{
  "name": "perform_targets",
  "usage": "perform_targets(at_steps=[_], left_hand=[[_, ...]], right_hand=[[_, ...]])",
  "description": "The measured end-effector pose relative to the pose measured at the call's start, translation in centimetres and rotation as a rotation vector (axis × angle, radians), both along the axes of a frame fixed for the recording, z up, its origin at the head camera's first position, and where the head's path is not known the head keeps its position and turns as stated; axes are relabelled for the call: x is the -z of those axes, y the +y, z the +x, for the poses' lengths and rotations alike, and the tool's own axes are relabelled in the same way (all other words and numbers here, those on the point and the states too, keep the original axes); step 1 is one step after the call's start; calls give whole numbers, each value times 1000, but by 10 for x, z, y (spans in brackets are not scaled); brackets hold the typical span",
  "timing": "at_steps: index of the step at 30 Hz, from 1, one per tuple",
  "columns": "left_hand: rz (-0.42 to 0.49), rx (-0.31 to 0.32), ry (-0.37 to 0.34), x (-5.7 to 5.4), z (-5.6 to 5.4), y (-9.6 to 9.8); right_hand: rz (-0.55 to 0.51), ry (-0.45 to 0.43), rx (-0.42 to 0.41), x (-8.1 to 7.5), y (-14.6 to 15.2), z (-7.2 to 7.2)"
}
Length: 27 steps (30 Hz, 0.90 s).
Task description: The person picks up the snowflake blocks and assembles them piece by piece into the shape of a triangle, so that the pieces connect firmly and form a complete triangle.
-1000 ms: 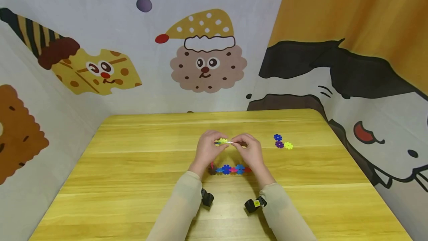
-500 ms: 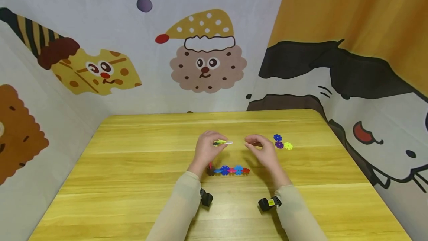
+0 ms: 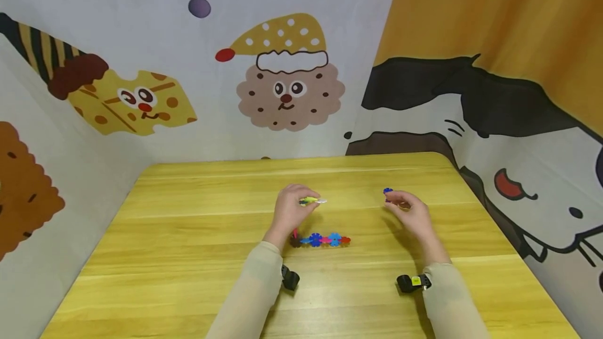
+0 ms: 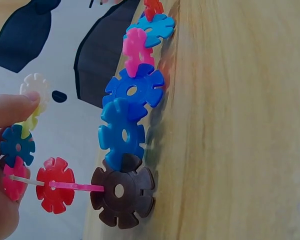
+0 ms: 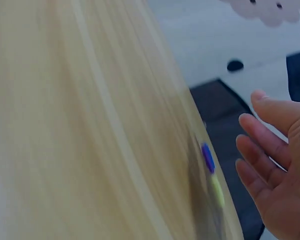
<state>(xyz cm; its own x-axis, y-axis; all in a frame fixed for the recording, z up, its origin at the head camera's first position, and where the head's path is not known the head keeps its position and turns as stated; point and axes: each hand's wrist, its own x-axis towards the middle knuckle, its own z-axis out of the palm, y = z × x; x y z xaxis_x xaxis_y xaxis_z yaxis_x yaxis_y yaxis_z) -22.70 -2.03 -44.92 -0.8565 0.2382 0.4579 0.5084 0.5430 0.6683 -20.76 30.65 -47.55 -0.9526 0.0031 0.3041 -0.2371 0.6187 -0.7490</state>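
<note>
My left hand (image 3: 290,209) pinches one end of a chain of interlocking flower-shaped plastic discs, raised off the table. In the left wrist view the thumb lies at a white disc (image 4: 34,82) and a yellow disc (image 4: 30,123). Below come a teal disc (image 4: 11,142), a pink one (image 4: 14,187) and a red one (image 4: 56,185), leading to a brown disc (image 4: 132,202). From there blue, pink and red discs run along the table. My right hand (image 3: 413,216), fingers apart and holding nothing, is over the loose discs: blue (image 3: 388,191), purple (image 5: 208,157) and yellow (image 5: 218,191).
The wooden table (image 3: 188,255) reaches back to a curtain (image 3: 212,109) printed with cartoon figures. Black cameras sit on both wrists, the left wrist camera (image 3: 290,279) and the right wrist camera (image 3: 406,283). In the head view the right hand hides most of the loose discs.
My right hand has let go of the chain's white end and moved right to the loose discs, its fingers spreading. My left hand keeps its hold and has hardly moved.
</note>
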Motion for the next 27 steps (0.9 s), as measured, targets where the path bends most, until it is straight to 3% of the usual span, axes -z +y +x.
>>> perform_targets(at_steps=[11, 19, 27], left_hand=[[3, -3, 15, 2, -2, -1], [8, -17, 4, 0, -1, -3], [10, -6, 9, 1, -2, -3]], right_hand=[[103, -140, 29, 10, 56, -2], [129, -187, -25, 15, 64, -13], [192, -193, -21, 16, 63, -19]])
